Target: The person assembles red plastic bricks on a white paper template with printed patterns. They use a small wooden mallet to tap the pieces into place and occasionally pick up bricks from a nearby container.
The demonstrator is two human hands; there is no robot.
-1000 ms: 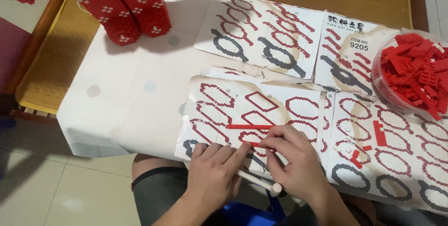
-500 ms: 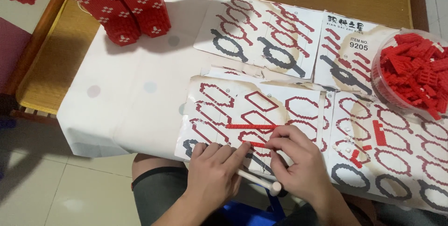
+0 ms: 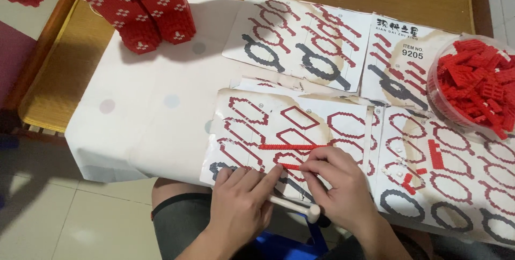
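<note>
My left hand (image 3: 241,201) rests on the near edge of an instruction sheet (image 3: 241,131), its index finger stretched toward a short red brick strip (image 3: 290,166). My right hand (image 3: 338,182) pinches the right end of that short strip against the sheet. A longer red brick strip (image 3: 292,146) lies flat just beyond the fingers. A small white mallet (image 3: 298,209) lies under both hands, its head near my right wrist.
A clear tub of several red bricks (image 3: 475,85) stands at the right. Loose red pieces (image 3: 435,154) lie on the right sheet. More pattern sheets (image 3: 300,40) lie farther back. A large red brick model (image 3: 142,10) stands at the far left. White cloth (image 3: 145,115) covers the wooden table.
Both hands stay over the short red strip; my right fingers have shifted slightly on it. Nothing else has moved.
</note>
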